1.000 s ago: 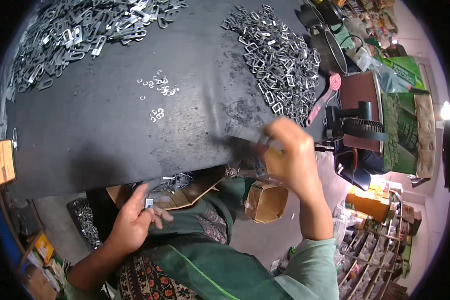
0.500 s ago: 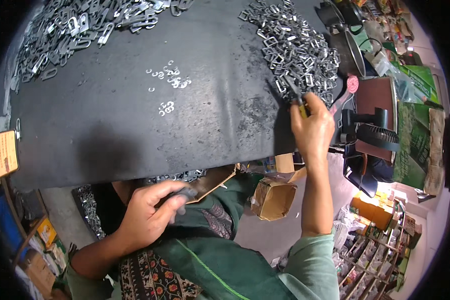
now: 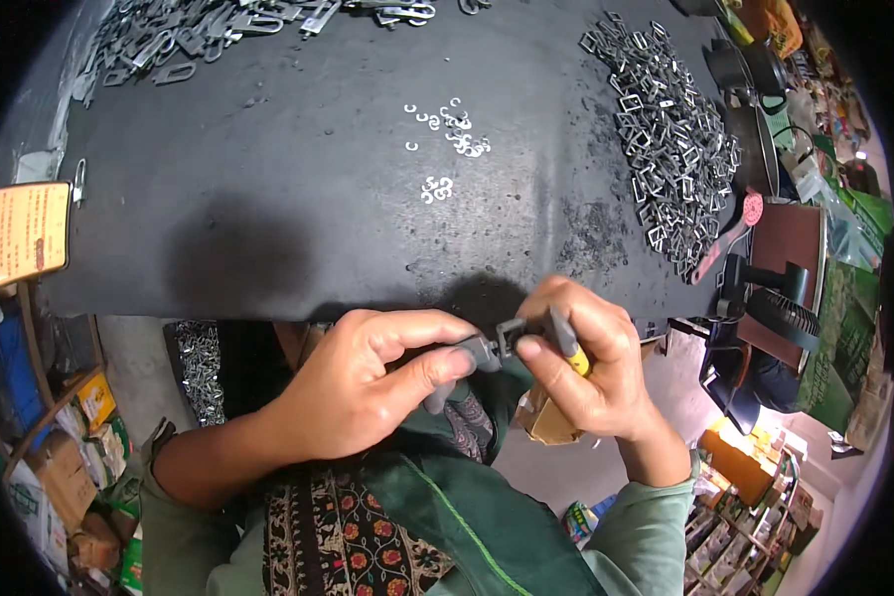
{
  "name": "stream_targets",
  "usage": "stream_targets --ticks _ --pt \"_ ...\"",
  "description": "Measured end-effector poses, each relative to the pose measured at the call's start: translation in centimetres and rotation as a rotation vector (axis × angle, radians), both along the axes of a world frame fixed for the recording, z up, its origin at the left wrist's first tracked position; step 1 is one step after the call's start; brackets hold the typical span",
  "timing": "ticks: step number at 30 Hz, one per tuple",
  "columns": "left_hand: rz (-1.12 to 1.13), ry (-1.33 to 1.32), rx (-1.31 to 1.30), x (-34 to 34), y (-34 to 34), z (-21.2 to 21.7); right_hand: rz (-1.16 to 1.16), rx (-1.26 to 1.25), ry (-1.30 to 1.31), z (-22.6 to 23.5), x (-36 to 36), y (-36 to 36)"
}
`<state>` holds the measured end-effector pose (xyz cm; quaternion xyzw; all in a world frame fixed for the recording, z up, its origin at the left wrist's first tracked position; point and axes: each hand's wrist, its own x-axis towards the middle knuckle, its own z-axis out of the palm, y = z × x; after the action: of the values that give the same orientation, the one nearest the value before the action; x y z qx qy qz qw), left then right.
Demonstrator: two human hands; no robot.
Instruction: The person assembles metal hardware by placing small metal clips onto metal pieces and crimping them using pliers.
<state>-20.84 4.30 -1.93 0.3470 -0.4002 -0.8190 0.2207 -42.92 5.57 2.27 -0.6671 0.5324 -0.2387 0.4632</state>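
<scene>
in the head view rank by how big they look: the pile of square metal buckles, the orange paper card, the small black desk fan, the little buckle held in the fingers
1. Pile of square metal buckles
2. Orange paper card and small black desk fan: look alike, and both sit at the bent rim, so unranked
3. Little metal buckle pinched between the left hand and right hand

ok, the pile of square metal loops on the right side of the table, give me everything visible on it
The pile of square metal loops is a loose heap of small rectangular buckle-like frames, silvery grey, metal by the look of them. They lie tangled and overlapping at all angles in a long band on the black table, running from the far edge toward the near right corner. A few strays sit at its near end. A pink-handled tool lies against its right side. Neither hand touches it.
</scene>
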Motion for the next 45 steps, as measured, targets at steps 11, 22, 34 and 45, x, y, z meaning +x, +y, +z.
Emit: stream_targets --ticks 11,22,34,45 --pt "-0.055 -0.058 -0.205 0.3 1.0 -0.4 0.034 -0.004 0.062 0.7 0.9 1.7" --pt "0.113 -0.168 -0.521 -0.1 2.8 -0.3 -0.042 0.009 -0.037 -0.9 0.6 3.7" --pt "0.178 -0.197 -0.738 -0.1 3.0 -0.9 -0.097 -0.016 0.008 -1.0 1.4 3.7" --pt "-0.258 -0.044 -0.421 1.7 -0.2 0.2 0.178 -0.036 0.018 0.0 1.0 2.2"
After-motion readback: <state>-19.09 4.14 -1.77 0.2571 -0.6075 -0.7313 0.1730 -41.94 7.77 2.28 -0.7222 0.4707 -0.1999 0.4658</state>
